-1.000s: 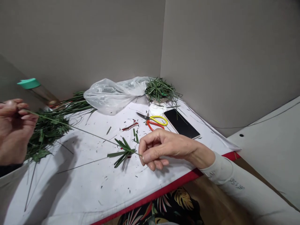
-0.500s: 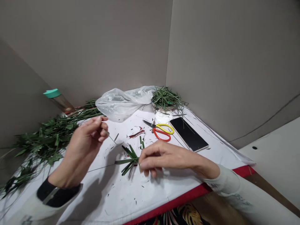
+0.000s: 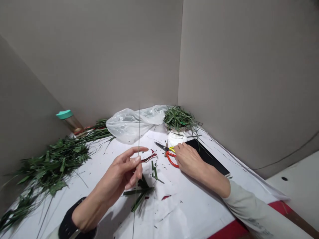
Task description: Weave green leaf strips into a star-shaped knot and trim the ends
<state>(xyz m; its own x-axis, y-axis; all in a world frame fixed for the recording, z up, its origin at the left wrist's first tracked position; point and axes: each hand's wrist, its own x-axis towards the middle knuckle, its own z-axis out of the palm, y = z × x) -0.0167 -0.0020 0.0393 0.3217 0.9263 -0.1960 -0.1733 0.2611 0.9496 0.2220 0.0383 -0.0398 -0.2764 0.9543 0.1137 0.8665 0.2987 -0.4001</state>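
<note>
My left hand (image 3: 124,169) is closed in a pinch on a thin strand (image 3: 139,129), which runs nearly upright past the thumb. Below that hand, on the white sheet, lies a small cluster of green leaf strips (image 3: 143,192), partly covered by the fingers. My right hand (image 3: 188,157) lies over the grips of a pair of scissors (image 3: 171,159), its fingers curled on the yellow loop. The red loop and dark blades show, the blades pointing left. Cut green pieces (image 3: 154,169) and a dark red scrap (image 3: 151,156) lie between the hands.
Leafy green stems (image 3: 62,159) spread along the left side, near a bottle with a teal lid (image 3: 65,115). A clear plastic bag (image 3: 124,124) and a heap of green strips (image 3: 178,118) sit by the wall. A black phone (image 3: 211,156) lies beside my right forearm.
My right hand has left the leaf cluster and moved up and right onto the scissors. My left hand has moved right with the strand, which now stands nearly upright. The view has shifted slightly.
</note>
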